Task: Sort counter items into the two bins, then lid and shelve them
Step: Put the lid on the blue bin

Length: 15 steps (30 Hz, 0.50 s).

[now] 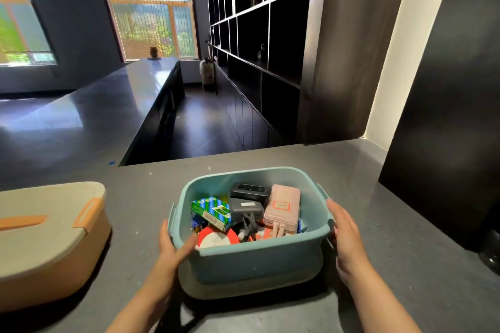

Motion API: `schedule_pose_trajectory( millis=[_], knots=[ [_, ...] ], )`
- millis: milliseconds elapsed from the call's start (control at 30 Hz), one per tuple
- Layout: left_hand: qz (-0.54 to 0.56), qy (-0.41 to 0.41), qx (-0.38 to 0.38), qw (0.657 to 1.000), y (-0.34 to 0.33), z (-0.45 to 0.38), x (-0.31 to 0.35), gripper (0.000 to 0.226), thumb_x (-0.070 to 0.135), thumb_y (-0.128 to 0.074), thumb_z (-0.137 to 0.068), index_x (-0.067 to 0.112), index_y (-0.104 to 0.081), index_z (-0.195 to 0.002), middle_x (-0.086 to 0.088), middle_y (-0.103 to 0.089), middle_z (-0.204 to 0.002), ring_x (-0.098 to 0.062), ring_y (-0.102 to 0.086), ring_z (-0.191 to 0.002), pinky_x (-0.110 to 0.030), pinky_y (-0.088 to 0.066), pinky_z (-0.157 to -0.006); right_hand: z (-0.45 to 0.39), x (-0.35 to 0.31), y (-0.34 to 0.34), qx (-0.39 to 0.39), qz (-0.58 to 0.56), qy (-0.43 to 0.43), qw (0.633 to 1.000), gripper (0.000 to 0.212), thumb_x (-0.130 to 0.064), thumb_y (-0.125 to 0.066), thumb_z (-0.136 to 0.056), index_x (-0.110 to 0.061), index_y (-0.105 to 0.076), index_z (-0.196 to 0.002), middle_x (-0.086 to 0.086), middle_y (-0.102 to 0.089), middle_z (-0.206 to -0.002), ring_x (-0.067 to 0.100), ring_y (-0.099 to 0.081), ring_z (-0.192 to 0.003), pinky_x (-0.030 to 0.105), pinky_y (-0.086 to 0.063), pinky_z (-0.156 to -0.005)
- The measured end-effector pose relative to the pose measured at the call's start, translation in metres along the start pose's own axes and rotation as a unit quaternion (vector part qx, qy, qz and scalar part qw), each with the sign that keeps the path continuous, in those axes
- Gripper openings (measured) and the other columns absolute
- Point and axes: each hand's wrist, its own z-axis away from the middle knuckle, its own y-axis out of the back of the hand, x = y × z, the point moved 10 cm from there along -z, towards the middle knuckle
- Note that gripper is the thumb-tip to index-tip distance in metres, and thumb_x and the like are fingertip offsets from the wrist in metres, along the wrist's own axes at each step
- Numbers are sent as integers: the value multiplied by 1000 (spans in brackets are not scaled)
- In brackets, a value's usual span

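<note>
An open teal bin point(254, 262) stands on the grey counter point(365, 170) in front of me, resting on a flat grey-beige lid point(216, 290) that shows under its base. Inside lie a green box point(212, 211), two dark grey devices point(250, 192), a pink power bank point(281, 208) and a red-and-white round item point(216, 239). My left hand point(173, 244) presses the bin's near left corner, thumb stretched across the front wall. My right hand point(345, 235) lies flat against the right side by the handle. An orange bin point(54, 265) with its lid on sits at the left.
A tall black shelving unit point(259, 35) with open compartments lines the wall beyond the counter, across a dark aisle. A black panel point(446, 116) rises at the counter's right. A long dark island point(121, 94) runs toward the windows.
</note>
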Motion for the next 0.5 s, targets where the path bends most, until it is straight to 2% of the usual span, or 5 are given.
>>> schedule_pose_trajectory(
  millis=[67, 100, 167, 300, 500],
  knots=[
    [83, 56, 10, 995, -9, -7, -15, 71, 45, -74, -61, 19, -57, -125, -12, -69, -110, -28, -65, -100, -41, -50, -85, -3, 11, -11, -3, -9, -39, 999, 46, -28, -63, -84, -16, -53, -128, 13, -64, -113, 29, -62, -98, 39, -52, -74],
    [87, 67, 22, 994, -12, -8, -20, 53, 40, -69, -60, 16, -71, -107, -12, -73, -96, -29, -65, -93, -39, -49, -81, -2, 13, -13, 0, -22, -46, 999, 43, -20, -60, -82, -13, -54, -124, 17, -64, -108, 30, -61, -92, 37, -50, -70],
    [94, 75, 55, 991, -13, -9, -24, 31, 37, -62, -55, 22, -79, -77, -10, -74, -78, -28, -62, -86, -38, -45, -77, -3, 11, -15, 4, -37, -35, 999, 36, -9, -53, -79, -14, -58, -114, 19, -63, -105, 31, -58, -88, 36, -47, -67],
    [99, 86, 72, 989, -13, -8, -34, 41, 48, -63, -40, 26, -78, -70, -12, -73, -78, -28, -59, -86, -37, -42, -77, -3, -7, -7, 28, 6, 36, 999, 56, 3, -49, -74, -30, -53, -118, 6, -58, -109, 26, -56, -94, 34, -47, -64],
    [69, 107, 38, 991, -45, 7, -50, 53, 60, -62, -41, 26, -77, -78, -6, -74, -84, -23, -61, -92, -34, -43, -79, -10, -10, 31, 100, -23, 26, 994, 58, 6, -45, -70, -24, -59, -117, 16, -58, -119, 37, -55, -106, 38, -49, -71]
  ],
)
